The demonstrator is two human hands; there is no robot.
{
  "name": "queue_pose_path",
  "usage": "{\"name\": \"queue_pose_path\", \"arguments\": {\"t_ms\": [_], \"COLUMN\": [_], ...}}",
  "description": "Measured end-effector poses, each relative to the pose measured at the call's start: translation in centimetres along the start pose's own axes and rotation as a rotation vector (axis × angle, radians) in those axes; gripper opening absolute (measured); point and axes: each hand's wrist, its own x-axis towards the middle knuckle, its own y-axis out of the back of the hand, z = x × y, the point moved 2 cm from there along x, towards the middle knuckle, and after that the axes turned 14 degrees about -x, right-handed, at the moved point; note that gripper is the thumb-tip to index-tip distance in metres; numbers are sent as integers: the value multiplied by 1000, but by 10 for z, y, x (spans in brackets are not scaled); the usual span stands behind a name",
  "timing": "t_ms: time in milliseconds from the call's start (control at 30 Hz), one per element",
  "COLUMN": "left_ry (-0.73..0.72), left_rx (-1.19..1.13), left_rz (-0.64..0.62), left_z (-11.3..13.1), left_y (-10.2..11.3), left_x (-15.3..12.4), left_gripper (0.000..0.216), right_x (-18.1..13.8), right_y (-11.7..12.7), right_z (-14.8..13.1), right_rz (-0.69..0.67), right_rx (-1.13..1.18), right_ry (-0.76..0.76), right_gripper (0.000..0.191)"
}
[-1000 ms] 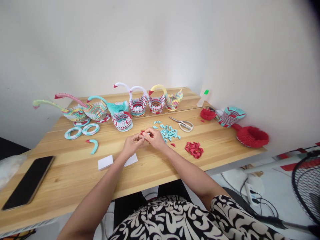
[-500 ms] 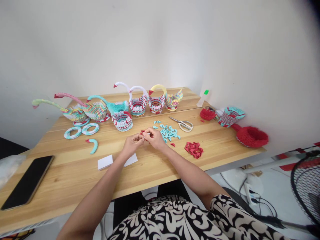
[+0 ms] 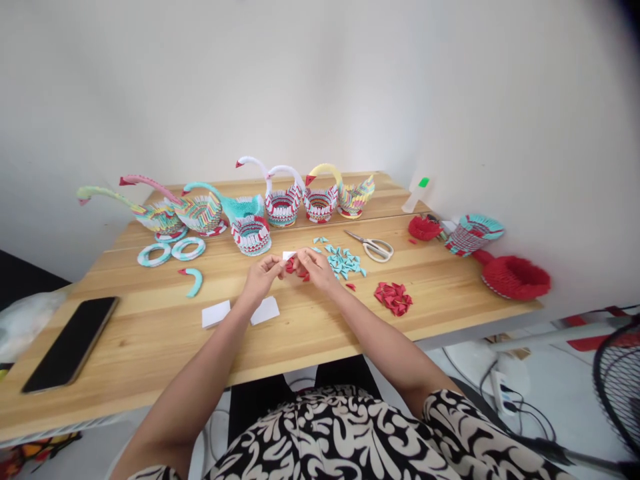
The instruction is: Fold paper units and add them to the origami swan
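A small white paper piece (image 3: 289, 255) shows between the fingertips of my two hands, over the middle of the table. My left hand (image 3: 263, 275) pinches at its left side, fingers pressed together. From the other side my right hand (image 3: 315, 268) closes on it, thumb against fingers. Small folded red paper pieces (image 3: 291, 267) lie just behind and below the fingertips, partly hidden. Right of my right hand is a scatter of folded turquoise paper triangles (image 3: 344, 263). White paper slips (image 3: 265, 311) lie by my left wrist, beside a white paper stack (image 3: 216, 314).
Folded-paper swan baskets (image 3: 283, 205) line the back. Scissors (image 3: 373, 247), a red paper pile (image 3: 393, 298) and a red paper basket (image 3: 517, 277) are to the right. Leftward lie two paper rings (image 3: 154, 255), a turquoise curved neck (image 3: 194, 283) and a phone (image 3: 73, 343).
My hands have moved slightly apart, and more of the white paper shows between them. The whole view has shifted, with the table's things now a little further right.
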Motion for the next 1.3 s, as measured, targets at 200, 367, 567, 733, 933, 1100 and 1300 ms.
{"name": "queue_pose_path", "arguments": {"t_ms": [200, 367, 567, 733, 933, 1100, 1300], "left_ry": [46, -33, -46, -31, -44, -39, -1], "left_rx": [67, 35, -30, -37, 118, 95, -40], "left_rz": [-9, -63, -86, 11, 35, 74, 99], "left_z": [-2, 1, -2, -11, -8, -5, -6], "left_y": [-3, -4, -2, 0, -2, -2, -2], "left_x": [0, -2, 1, 3, -1, -1, 1], "left_gripper": [31, 36, 29, 26, 25, 24, 23], "right_x": [1, 0, -2, -1, 3, 4, 3], "right_y": [-2, -1, 0, 2, -1, -2, -1], "right_z": [6, 2, -3, -1, 10, 9, 5], "right_rz": [35, 62, 49, 39, 62, 78, 72], "right_rx": [-32, -98, -87, -17, -30, -56, -44], "right_ry": [-55, 6, 28, -3, -36, 12, 52], "right_gripper": [35, 31, 34, 38, 33, 28, 26]}}
